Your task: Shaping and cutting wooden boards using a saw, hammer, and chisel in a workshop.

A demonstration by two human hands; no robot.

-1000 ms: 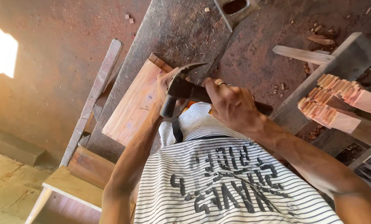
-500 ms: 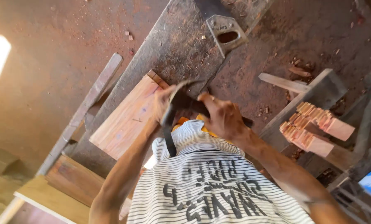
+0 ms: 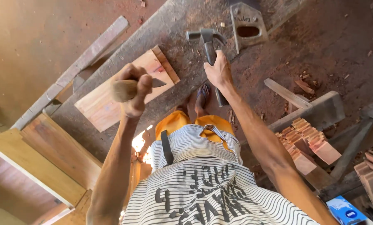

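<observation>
Setting: a workshop with a reddish dirt floor (image 3: pixel 336 46), seen from above the person's striped shirt (image 3: pixel 203 187); a long dark worn surface (image 3: pixel 169 29) runs across the view, strewn with wood chips
Left hand: the left hand (image 3: pixel 134 89) has its fingers (image 3: pixel 144 85) curled tight around the rounded wooden handle of a chisel (image 3: pixel 130 88), whose dark blade sticks out just past the fingers
Board: a pale wooden board (image 3: pixel 111 98) lies flat on the surface directly beneath the left fingers and the chisel blade; whether the blade touches it cannot be told
Right hand: the right hand (image 3: pixel 219 73) has its fingers wrapped shut on the dark handle of a claw hammer (image 3: pixel 207 41)
Hammer: its metal head sits beyond the right fingers, over the surface, well apart from the chisel
Nearby: a grey metal block with a slot (image 3: pixel 247 25) lies just beyond the hammer head; stacked small wood pieces (image 3: pixel 307 141) sit on a beam, off to the outer side of the right forearm; pale planks (image 3: pixel 36 162) lie to the outer side of the left arm
</observation>
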